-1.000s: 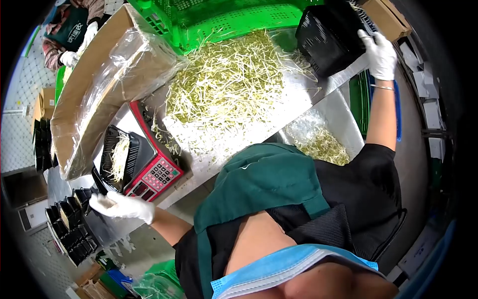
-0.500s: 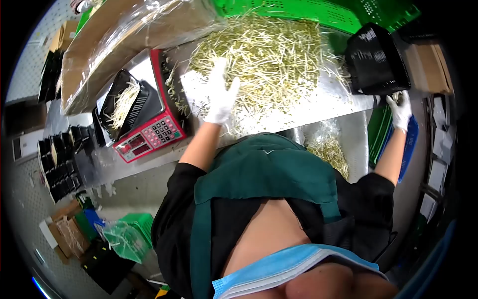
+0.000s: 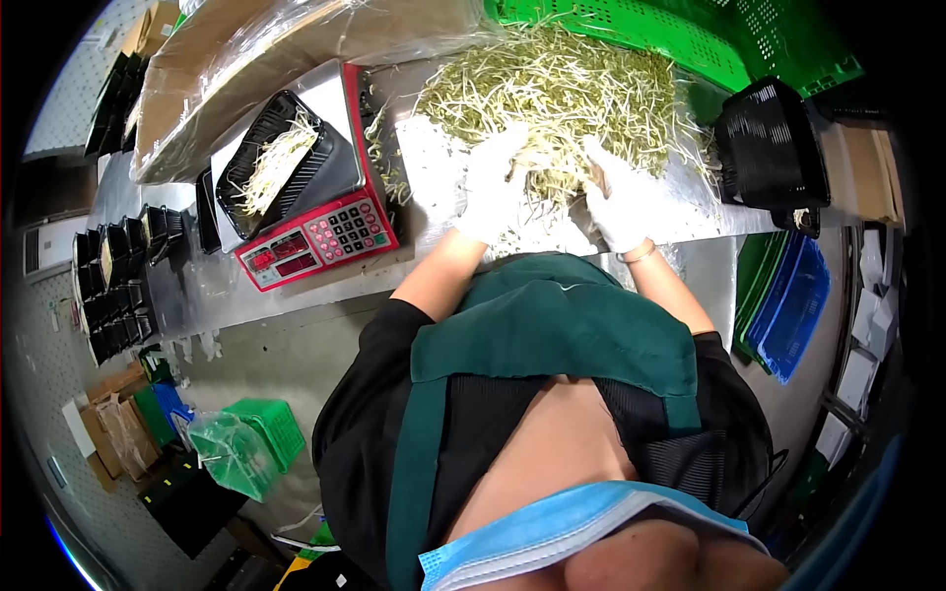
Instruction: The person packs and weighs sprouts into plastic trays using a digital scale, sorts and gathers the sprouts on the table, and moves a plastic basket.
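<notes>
Both of my hands wear white gloves and work at the near edge of a wide heap of bean sprouts (image 3: 581, 79) on the metal table. My left hand (image 3: 490, 192) curls against the sprouts from the left. From the right, my right hand (image 3: 623, 202) curls inward, its fingers on the sprouts. A clump of sprouts lies gathered between the two hands; the fingertips are partly hidden in it. To the left, a black plastic tray (image 3: 313, 163) with some sprouts in it rests on a red digital scale (image 3: 347, 229).
Black trays (image 3: 774, 143) are stacked at the table's right end, beside a cardboard box (image 3: 857, 172). Green crates (image 3: 631, 44) stand behind the heap. A plastic-lined carton (image 3: 236, 89) is behind the scale, and several more black trays (image 3: 118, 251) sit at the left end.
My right hand has come from the stacked black trays on the right to the sprouts. My left hand has closed in on the heap's near edge. The camera view has shifted slightly.
</notes>
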{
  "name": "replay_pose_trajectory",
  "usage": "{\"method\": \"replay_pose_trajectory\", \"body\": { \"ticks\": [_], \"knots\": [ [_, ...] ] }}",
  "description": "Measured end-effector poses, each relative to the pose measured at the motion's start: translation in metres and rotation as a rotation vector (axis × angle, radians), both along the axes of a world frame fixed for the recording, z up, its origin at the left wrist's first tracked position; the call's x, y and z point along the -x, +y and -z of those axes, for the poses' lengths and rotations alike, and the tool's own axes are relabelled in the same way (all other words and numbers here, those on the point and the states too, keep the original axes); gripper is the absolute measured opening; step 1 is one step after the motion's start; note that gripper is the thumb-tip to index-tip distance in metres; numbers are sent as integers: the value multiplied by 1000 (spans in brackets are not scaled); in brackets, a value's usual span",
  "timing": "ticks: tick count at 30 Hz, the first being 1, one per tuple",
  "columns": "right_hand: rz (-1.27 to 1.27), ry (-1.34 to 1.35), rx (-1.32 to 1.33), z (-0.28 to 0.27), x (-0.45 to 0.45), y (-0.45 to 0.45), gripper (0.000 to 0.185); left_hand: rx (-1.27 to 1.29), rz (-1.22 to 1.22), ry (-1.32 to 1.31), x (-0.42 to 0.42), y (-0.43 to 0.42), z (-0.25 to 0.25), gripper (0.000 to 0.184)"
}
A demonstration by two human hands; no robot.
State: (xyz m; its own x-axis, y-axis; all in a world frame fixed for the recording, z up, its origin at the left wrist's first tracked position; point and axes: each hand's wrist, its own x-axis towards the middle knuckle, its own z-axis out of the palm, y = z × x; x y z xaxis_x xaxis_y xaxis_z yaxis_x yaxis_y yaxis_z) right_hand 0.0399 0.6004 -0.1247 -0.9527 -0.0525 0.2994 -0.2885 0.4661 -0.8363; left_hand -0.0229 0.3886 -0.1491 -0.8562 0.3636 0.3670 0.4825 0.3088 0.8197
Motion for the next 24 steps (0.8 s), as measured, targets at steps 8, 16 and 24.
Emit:
{"method": "replay_pose_trajectory", "body": {
  "ticks": [8,16,24],
  "knots": [
    [46,70,-268,-45,67,119,69,396,-317,166,73,-58,-24,75],
    [383,70,258,38,63,69,33,-116,-235,50,60,8,-3,31],
    [-21,79,-348,-21,175,24,63,299,-244,274,100,25,-30,45]
  ]
}}
